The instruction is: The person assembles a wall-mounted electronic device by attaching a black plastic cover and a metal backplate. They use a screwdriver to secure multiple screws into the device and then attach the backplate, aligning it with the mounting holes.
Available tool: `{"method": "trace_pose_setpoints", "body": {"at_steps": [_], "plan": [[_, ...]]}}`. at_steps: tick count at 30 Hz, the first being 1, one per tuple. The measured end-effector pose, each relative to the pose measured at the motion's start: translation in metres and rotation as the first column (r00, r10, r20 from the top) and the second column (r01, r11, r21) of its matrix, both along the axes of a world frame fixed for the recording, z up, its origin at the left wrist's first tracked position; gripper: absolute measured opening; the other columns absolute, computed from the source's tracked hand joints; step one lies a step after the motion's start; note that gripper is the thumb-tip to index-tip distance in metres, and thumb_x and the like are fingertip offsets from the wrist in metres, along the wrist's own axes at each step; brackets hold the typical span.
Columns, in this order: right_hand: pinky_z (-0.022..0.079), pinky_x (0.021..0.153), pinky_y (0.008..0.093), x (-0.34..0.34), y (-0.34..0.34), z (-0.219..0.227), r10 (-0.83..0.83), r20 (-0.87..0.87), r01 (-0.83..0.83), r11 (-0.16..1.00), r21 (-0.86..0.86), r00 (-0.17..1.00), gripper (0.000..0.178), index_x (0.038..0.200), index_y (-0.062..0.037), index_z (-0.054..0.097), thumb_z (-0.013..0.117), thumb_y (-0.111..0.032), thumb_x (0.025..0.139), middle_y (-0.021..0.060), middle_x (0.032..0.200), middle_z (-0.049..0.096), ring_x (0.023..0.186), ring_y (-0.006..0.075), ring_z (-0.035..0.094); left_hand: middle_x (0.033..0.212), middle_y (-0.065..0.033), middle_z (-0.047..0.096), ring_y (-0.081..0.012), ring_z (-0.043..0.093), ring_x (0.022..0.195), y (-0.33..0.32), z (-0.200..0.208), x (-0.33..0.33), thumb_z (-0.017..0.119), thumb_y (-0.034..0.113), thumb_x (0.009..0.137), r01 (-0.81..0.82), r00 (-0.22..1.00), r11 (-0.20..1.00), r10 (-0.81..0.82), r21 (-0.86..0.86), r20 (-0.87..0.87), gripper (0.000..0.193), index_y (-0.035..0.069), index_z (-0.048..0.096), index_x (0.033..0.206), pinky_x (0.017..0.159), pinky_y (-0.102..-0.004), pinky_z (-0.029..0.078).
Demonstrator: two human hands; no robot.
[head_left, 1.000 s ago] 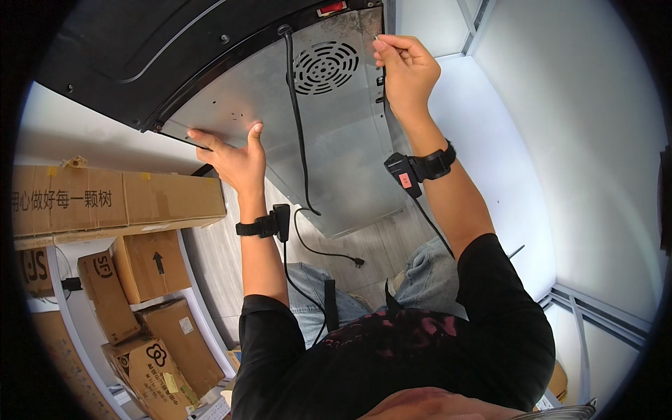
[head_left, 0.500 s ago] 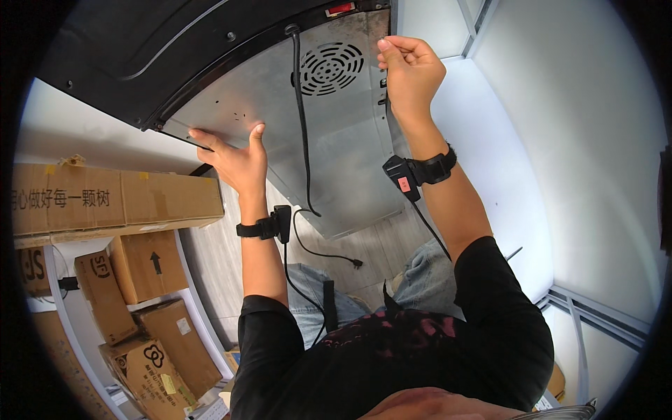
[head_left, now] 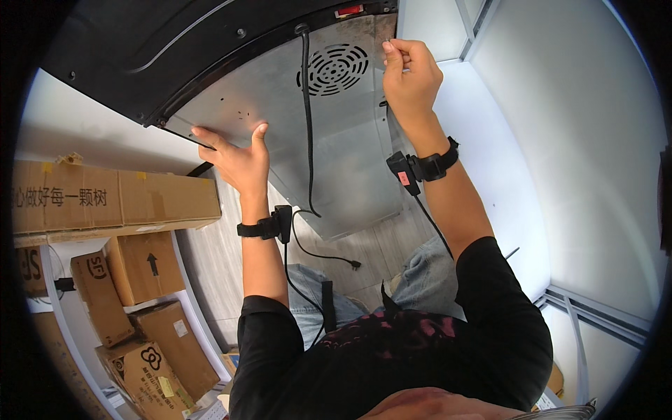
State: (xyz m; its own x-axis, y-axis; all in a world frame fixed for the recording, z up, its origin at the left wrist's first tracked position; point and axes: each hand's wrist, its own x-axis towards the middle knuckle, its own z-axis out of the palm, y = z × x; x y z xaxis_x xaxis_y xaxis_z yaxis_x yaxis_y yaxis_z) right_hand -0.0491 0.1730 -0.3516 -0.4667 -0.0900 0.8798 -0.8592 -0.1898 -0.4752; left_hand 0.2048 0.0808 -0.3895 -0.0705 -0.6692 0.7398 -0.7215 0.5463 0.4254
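A silvery sheet-metal panel (head_left: 343, 143) with a round slotted vent (head_left: 337, 70) hangs down from a black appliance body (head_left: 189, 42). My left hand (head_left: 241, 161) holds the panel's left edge, thumb spread over its face and fingers at the rim. At the panel's upper right corner my right hand (head_left: 413, 80) is closed in a pinch. A tiny thing seems to show at its fingertips, too small to name. A black power cord (head_left: 306, 126) comes out above the panel and runs down its face; its plug (head_left: 355, 265) lies on the floor.
Cardboard boxes (head_left: 115, 199) stand on the left, with several more on a white shelf rack (head_left: 196, 308). A white wall panel (head_left: 560, 140) closes off the right side. Black straps with small devices (head_left: 283, 224) and cables sit on both my wrists. A red switch (head_left: 349, 11) is at the top.
The panel and black body sit slightly further right and lower in view. My right hand stays pinched at the corner, its fingers slightly shifted. The left hand keeps its hold.
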Motion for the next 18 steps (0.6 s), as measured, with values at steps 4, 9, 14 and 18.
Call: {"method": "trace_pose_setpoints", "body": {"at_steps": [4, 9, 14, 18], "plan": [[0.044, 0.047, 0.0304, 0.0, 0.0004, 0.0021, -0.02, -0.069, 0.023, 0.999, 0.032, 0.997, 0.015, 0.078, -0.0046, 0.054, 0.068, -0.007, 0.081, 0.0071, 0.07, 0.06, 0.055, 0.0227, 0.056, 0.12, -0.0361, 0.032, -0.0491, 0.051, 0.097, -0.001, -0.0025, 0.002, 0.079, 0.048, 0.068, -0.011, 1.0, 1.0, 0.011, 0.004, 0.002, 0.125, 0.009, -0.009, 0.147, 0.08, -0.0463, 0.047], [0.043, 0.047, 0.0309, 0.0, 0.0008, 0.004, -0.057, -0.109, 0.059, 0.998, 0.017, 0.992, 0.016, 0.076, -0.0047, 0.052, 0.068, -0.006, 0.081, 0.0066, 0.068, 0.058, 0.054, 0.0227, 0.055, 0.121, -0.0368, 0.032, -0.0496, 0.05, 0.098, -0.0019, -0.0034, 0.0022, 0.079, 0.049, 0.067, -0.005, 1.0, 1.0, 0.005, -0.008, 0.005, 0.126, 0.008, -0.009, 0.147, 0.08, -0.0465, 0.047], [0.043, 0.046, 0.0312, 0.0022, 0.001, 0.0041, -0.055, -0.085, 0.056, 0.998, 0.012, 0.995, 0.016, 0.076, -0.0051, 0.052, 0.067, -0.008, 0.081, 0.0068, 0.067, 0.057, 0.053, 0.0228, 0.054, 0.119, -0.0301, 0.036, -0.0455, 0.048, 0.106, 0.0018, -0.0002, 0.0022, 0.078, 0.05, 0.068, -0.013, 1.0, 0.997, 0.014, 0.075, -0.017, 0.125, 0.006, -0.008, 0.147, 0.088, -0.0451, 0.044], [0.042, 0.045, 0.0316, 0.0067, 0.0057, 0.0078, -0.086, -0.019, 0.088, 0.993, 0.074, 0.996, 0.016, 0.076, -0.0054, 0.052, 0.067, -0.01, 0.082, 0.0065, 0.065, 0.057, 0.051, 0.0229, 0.053, 0.123, -0.0334, 0.032, -0.0478, 0.05, 0.102, 0.0016, 0.0003, 0.0005, 0.079, 0.048, 0.067, -0.02, 1.0, 0.998, 0.02, 0.06, -0.009, 0.125, 0.009, -0.009, 0.147, 0.082, -0.046, 0.047]]}}
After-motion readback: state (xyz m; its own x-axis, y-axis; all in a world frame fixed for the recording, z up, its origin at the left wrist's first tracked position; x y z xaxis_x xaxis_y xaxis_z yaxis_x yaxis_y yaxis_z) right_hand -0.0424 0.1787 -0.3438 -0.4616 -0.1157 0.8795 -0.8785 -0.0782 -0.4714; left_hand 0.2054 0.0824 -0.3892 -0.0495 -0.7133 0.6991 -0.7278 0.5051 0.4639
